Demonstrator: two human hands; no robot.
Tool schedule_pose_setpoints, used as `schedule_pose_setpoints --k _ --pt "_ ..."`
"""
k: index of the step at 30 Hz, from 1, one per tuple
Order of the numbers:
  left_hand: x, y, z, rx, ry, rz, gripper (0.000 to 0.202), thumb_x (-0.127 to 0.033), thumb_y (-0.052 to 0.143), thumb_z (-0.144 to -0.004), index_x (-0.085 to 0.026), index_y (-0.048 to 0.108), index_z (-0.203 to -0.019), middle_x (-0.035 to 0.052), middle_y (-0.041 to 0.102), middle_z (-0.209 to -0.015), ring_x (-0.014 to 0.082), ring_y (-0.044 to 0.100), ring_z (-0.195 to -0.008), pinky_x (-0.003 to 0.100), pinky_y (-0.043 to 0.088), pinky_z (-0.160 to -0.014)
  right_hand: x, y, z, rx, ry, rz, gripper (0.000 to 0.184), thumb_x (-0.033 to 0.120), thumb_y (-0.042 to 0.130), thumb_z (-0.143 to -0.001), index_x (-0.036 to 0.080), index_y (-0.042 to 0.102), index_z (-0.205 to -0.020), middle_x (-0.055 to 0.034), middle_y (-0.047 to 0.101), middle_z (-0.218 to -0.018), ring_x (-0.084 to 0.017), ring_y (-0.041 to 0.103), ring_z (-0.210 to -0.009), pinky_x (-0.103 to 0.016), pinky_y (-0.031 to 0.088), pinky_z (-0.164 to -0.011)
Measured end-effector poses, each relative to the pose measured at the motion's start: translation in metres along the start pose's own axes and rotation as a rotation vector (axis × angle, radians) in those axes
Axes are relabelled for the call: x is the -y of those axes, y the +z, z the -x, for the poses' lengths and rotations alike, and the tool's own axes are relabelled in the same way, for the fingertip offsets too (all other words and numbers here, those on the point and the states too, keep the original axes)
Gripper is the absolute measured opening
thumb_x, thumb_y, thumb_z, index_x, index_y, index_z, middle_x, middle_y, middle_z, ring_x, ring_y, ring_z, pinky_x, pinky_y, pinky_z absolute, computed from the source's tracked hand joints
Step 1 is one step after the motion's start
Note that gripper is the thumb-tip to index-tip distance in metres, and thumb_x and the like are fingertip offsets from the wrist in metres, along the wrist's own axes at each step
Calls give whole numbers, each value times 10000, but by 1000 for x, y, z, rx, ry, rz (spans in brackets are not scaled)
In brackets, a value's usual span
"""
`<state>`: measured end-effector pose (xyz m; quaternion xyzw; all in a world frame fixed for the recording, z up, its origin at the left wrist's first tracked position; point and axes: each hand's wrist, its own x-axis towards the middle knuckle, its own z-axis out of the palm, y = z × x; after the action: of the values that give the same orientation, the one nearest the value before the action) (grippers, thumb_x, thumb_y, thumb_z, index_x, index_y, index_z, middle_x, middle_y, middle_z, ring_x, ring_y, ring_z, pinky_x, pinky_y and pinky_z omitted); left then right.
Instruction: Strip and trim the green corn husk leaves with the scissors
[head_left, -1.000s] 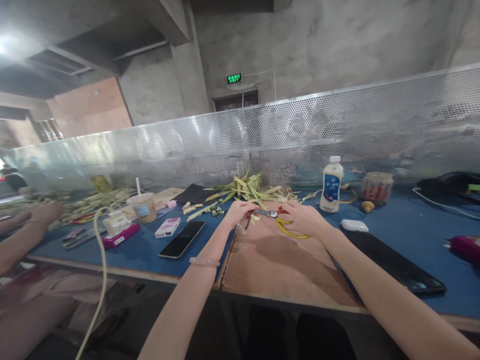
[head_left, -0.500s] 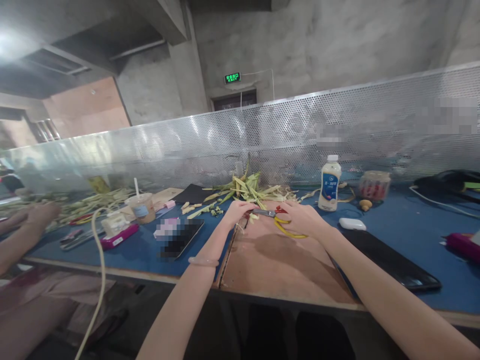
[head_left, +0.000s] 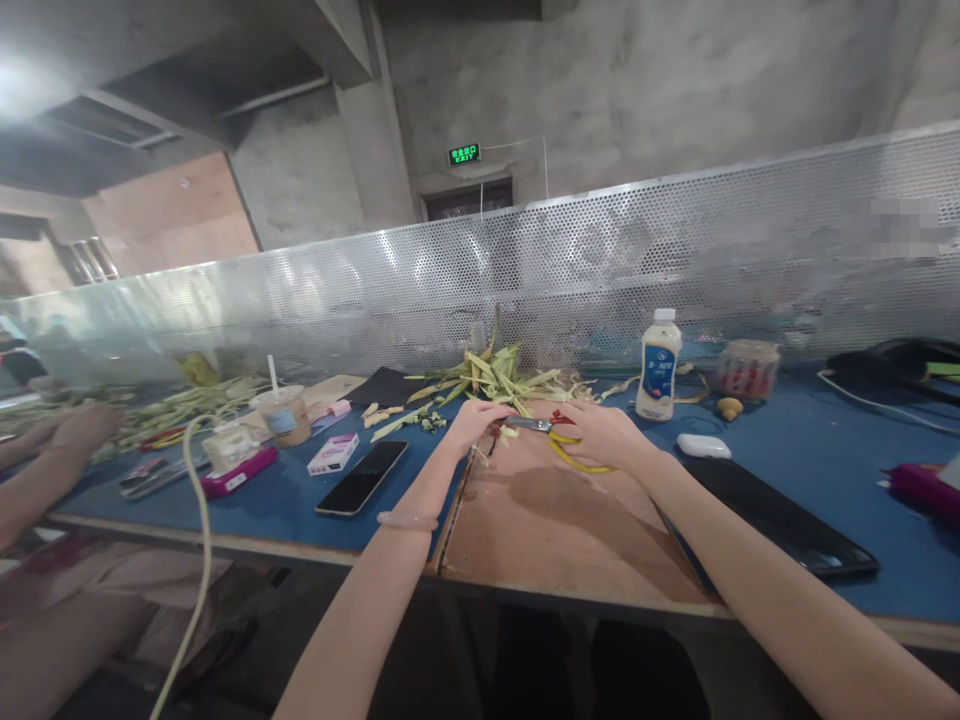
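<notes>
- Bare concrete walls, a green exit sign (head_left: 465,154) over a dark doorway, and a long perforated metal screen (head_left: 675,250) running behind a blue-topped bench (head_left: 285,495).
- Centre of the action: the scissors (head_left: 538,425), steel blades pointing left, a red pivot and yellow loop handles, held low over a brown board (head_left: 540,520) set into the bench.
- Right hand (head_left: 604,435) is closed round the handles, fingers wrapped in, knuckles up.
- Left hand (head_left: 472,420) sits right at the blade tips with its fingers drawn together; whatever they pinch is too small to make out. A pale bangle (head_left: 409,521) rides on that forearm.
- So the scissors bridge the two hands, grip end in the right and tips touching the left.
- Just beyond the hands lies a heap of green and yellow leaf strips (head_left: 495,375), with cut bits scattered to its left.
- Right of the heap stands a white bottle with a blue label (head_left: 658,365), upright. Further right is a clear jar (head_left: 748,370).
- Near the right forearm lie a white earbud case (head_left: 703,446) and a dark tablet (head_left: 780,520), flat on the blue.
- Left of the board there's a black phone (head_left: 361,477), a small pink-and-white box (head_left: 334,453), then a drink cup with a straw (head_left: 285,413).
- Far left, a co-worker's hand (head_left: 75,425) rests by another spread of leaves.
</notes>
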<state>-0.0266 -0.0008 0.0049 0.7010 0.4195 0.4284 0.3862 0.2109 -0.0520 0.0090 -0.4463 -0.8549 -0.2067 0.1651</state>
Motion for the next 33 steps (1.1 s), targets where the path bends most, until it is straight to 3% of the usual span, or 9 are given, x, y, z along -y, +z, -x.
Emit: schedule_pose_setpoints --k 9,14,22,33 --pt "-2 1 1 4 -3 -10 289 -324 552 -745 -140 723 -887 59 703 -707 138 588 -627 197 387 -499 -1 5 -1 -69 40 -23 282 448 447 -831 233 526 -994 -48 646 -949 -206 603 -855 -282 388 -631" --pt "-1 0 1 15 -8 -15 309 -335 545 -749 -132 719 -905 63 704 -709 144 593 -635 196 374 -484 -4 6 -2 -36 19 -36 274 450 459 -823 246 529 -994 -51 641 -981 -209 595 -919 -285 402 -691" --pt "-1 -1 1 6 -34 -34 313 -330 534 -759 -142 713 -934 58 703 -720 153 614 -654 207 403 -505 1 6 1 -49 20 -17 275 443 389 -865 257 569 -959 -42 630 -1043 -207 589 -890 -288 392 -667" --pt "-5 1 4 13 -40 -19 289 -319 553 -749 -141 720 -903 62 713 -749 154 619 -674 225 456 -571 1 4 1 -16 9 -15 250 433 422 -846 249 559 -945 -42 629 -1020 -209 587 -915 -285 386 -664"
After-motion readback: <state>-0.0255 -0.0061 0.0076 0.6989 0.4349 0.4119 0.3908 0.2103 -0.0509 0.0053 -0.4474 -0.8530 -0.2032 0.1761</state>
